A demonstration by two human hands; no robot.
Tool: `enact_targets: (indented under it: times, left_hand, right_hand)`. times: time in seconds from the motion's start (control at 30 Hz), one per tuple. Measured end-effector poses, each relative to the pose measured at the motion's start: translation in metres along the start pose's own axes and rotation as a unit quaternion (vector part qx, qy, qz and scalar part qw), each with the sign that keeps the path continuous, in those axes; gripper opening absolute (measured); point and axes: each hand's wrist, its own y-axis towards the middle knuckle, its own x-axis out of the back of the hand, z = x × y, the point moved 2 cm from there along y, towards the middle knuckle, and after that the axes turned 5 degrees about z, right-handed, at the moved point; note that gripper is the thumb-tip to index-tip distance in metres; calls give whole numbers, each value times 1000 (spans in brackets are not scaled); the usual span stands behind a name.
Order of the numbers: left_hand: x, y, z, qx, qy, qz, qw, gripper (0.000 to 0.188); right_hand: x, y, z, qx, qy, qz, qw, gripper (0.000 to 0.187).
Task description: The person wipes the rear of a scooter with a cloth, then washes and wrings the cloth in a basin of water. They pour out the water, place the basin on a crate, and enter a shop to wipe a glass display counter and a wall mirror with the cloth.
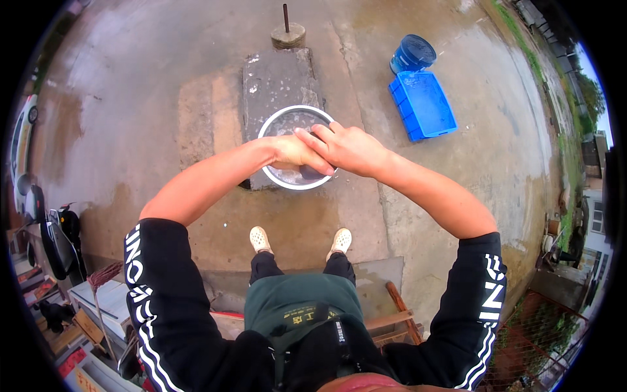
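Left hand (pixel 297 151) and right hand (pixel 353 150) meet over pale-rimmed basin (pixel 266 125), near edge of stone slab (pixel 274 85); dark item (pixel 309 172) below, mostly hidden.

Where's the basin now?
In the head view, the basin is just above centre, beneath the left hand and right hand, at the near end of the slab, left of the blue crate.

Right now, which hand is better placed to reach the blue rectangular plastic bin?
Right, likely: the right hand is nearer the blue rectangular plastic bin, which sits ahead on that side. The left hand is farther, and both hands are over the round pale-rimmed basin.
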Motion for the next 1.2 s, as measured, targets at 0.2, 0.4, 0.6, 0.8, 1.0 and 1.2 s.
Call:
enact_targets:
  times: [0.2,0.4,0.6,0.8,1.0,1.2]
  left_hand:
    - [16,3,-16,-23,-58,13,998,37]
    - [16,6,-38,61,440,-197,874,54]
    - [32,11,-48,36,693,-257,672,52]
    - [32,22,-61,-155,780,-286,534,25]
    - [34,-1,-58,-273,791,-268,477,24]
    - [31,-22,-81,-346,780,-292,432,28]
  right_hand:
    - [0,12,-22,-70,-42,19,996,22]
    - [-26,24,-27,-207,95,136,964,21]
    - [-39,38,-41,-357,287,226,860,26]
    - [-55,15,-38,-463,600,72,648,25]
    - [-39,19,-18,-426,721,49,545,14]
    - [-10,27,-22,-358,806,33,469,15]
